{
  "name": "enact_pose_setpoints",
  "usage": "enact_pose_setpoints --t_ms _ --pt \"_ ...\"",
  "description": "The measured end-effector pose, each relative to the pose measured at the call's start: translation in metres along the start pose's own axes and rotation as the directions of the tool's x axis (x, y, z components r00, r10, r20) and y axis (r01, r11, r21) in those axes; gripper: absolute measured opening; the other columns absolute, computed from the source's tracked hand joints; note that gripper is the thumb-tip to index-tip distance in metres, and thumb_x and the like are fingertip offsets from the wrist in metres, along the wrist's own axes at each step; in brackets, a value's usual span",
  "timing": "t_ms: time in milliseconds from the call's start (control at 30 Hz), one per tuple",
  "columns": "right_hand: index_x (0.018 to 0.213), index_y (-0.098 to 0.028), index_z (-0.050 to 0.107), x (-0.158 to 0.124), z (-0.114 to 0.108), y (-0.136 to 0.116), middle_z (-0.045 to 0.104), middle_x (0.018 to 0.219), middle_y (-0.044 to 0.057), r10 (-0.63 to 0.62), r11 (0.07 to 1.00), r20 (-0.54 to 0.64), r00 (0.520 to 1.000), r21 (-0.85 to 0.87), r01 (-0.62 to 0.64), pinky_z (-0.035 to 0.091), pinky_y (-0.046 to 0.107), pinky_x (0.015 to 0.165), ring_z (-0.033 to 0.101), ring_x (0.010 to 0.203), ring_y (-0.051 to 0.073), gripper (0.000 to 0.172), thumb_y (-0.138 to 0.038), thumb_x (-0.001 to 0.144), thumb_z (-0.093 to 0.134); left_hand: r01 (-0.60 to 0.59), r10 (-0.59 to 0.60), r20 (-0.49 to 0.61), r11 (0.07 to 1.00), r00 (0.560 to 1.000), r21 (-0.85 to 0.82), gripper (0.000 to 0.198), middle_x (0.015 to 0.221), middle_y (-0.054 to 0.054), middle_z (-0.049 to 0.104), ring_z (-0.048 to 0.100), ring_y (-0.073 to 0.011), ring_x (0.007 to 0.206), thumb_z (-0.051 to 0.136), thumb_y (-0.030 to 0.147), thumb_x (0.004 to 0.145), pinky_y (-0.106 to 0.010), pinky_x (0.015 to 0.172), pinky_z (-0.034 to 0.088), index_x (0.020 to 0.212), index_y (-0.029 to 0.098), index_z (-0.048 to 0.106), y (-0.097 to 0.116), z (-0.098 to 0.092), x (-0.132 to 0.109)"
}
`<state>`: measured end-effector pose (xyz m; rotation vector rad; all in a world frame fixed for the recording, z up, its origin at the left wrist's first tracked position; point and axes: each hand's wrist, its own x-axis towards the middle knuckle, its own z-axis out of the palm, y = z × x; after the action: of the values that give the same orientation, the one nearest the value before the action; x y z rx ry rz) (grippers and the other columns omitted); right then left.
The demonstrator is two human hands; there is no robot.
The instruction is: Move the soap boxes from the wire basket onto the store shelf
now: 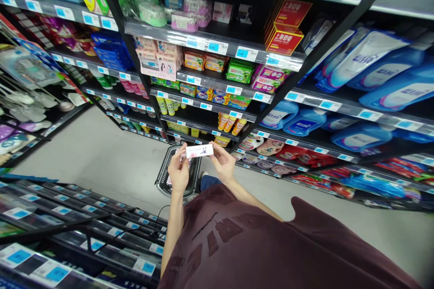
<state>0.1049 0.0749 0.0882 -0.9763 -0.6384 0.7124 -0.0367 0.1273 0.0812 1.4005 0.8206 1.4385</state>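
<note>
A small white box (pixel 199 151) with printed pictures on its long face is held up in front of my body. My left hand (pixel 178 169) grips its left end, thumb and fingers closed on it. At the opposite end, my right hand (pixel 223 162) pinches the same box. Below and behind my left hand, a black shopping basket (pixel 162 168) rests on the floor, with a pale package partly visible inside. What the package is I cannot make out.
Shelving with soap boxes (pixel 240 70), red boxes (pixel 287 36) and blue detergent bottles (pixel 305 121) rises ahead and to the right. Another rack (pixel 77 216) with price labels stands close at the lower left. Grey floor (pixel 118 158) runs between them.
</note>
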Motion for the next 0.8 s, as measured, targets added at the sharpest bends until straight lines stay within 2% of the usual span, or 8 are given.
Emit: enact_pose_setpoints --t_ms 100,233,367,467,533,633,733,800 --pt "0.108 -0.027 0.077 0.001 0.000 0.000 0.074 0.124 0.008 -0.027 0.999 0.026 0.999 -0.028 0.028 0.050 0.052 0.111 0.064 0.124 0.030 0.033 -0.030 0.076 0.083 -0.006 0.006 -0.015 1.000 1.000 -0.026 0.027 0.138 -0.015 0.065 0.057 -0.0279 0.136 0.067 0.035 0.093 -0.048 0.114 0.048 0.115 0.020 0.064 0.000 0.001 -0.001" --pt "0.110 -0.027 0.076 0.005 0.000 0.001 0.073 0.126 0.008 0.004 0.999 0.051 0.999 -0.052 -0.001 0.049 0.051 0.111 0.063 0.125 0.029 0.035 -0.030 0.076 0.083 0.033 -0.033 -0.024 0.999 0.999 0.020 0.030 0.141 -0.015 0.062 0.054 -0.0282 0.138 0.067 0.037 0.092 -0.046 0.112 0.051 0.118 0.020 0.063 -0.007 -0.002 -0.005" --pt "0.115 -0.028 0.073 0.014 -0.004 0.010 0.073 0.126 0.008 0.049 0.999 0.080 0.996 -0.024 -0.047 0.053 0.046 0.104 0.066 0.119 0.028 0.044 -0.025 0.073 0.085 0.102 -0.100 -0.031 0.992 0.994 0.069 0.035 0.142 -0.014 0.062 0.054 -0.0281 0.138 0.068 0.038 0.091 -0.046 0.117 0.045 0.122 0.020 0.065 -0.020 -0.008 -0.011" --pt "0.121 -0.029 0.070 0.026 -0.014 0.020 0.073 0.122 0.008 0.125 0.992 0.154 0.980 -0.023 -0.123 0.057 0.041 0.095 0.068 0.114 0.025 0.052 -0.024 0.071 0.087 0.194 -0.190 -0.043 0.975 0.981 0.106 0.038 0.140 -0.014 0.064 0.057 -0.0287 0.135 0.070 0.041 0.089 -0.047 0.118 0.042 0.122 0.021 0.066 -0.035 -0.015 -0.015" --pt "0.124 -0.029 0.069 0.035 -0.024 0.027 0.074 0.118 0.008 0.182 0.983 0.235 0.955 -0.076 -0.169 0.058 0.037 0.088 0.068 0.109 0.023 0.057 -0.025 0.070 0.088 0.269 -0.266 -0.041 0.955 0.963 0.125 0.043 0.139 -0.014 0.064 0.057 -0.0300 0.135 0.071 0.044 0.087 -0.047 0.116 0.045 0.124 0.022 0.066 -0.048 -0.020 -0.019" --pt "0.120 -0.026 0.073 0.045 -0.040 0.035 0.072 0.112 0.007 0.266 0.948 0.362 0.894 -0.266 -0.174 0.059 0.032 0.077 0.069 0.101 0.022 0.054 -0.028 0.068 0.089 0.368 -0.367 -0.032 0.922 0.930 0.121 0.049 0.133 -0.013 0.068 0.061 -0.0326 0.130 0.076 0.048 0.080 -0.049 0.112 0.048 0.121 0.023 0.068 -0.065 -0.027 -0.027" --pt "0.113 -0.025 0.077 0.053 -0.051 0.036 0.072 0.107 0.006 0.330 0.862 0.486 0.809 -0.504 -0.048 0.058 0.029 0.071 0.069 0.091 0.021 0.044 -0.031 0.070 0.087 0.427 -0.428 -0.012 0.900 0.904 0.094 0.044 0.129 -0.011 0.071 0.061 -0.0343 0.130 0.079 0.050 0.075 -0.050 0.111 0.049 0.112 0.026 0.073 -0.077 -0.029 -0.034" --pt "0.109 -0.026 0.079 0.059 -0.052 0.031 0.074 0.100 0.005 0.342 0.803 0.560 0.755 -0.592 0.075 0.057 0.029 0.070 0.069 0.086 0.021 0.040 -0.033 0.071 0.087 0.449 -0.450 -0.004 0.891 0.893 0.064 0.042 0.127 -0.009 0.072 0.061 -0.0348 0.130 0.080 0.049 0.072 -0.049 0.111 0.050 0.107 0.028 0.074 -0.079 -0.026 -0.036"
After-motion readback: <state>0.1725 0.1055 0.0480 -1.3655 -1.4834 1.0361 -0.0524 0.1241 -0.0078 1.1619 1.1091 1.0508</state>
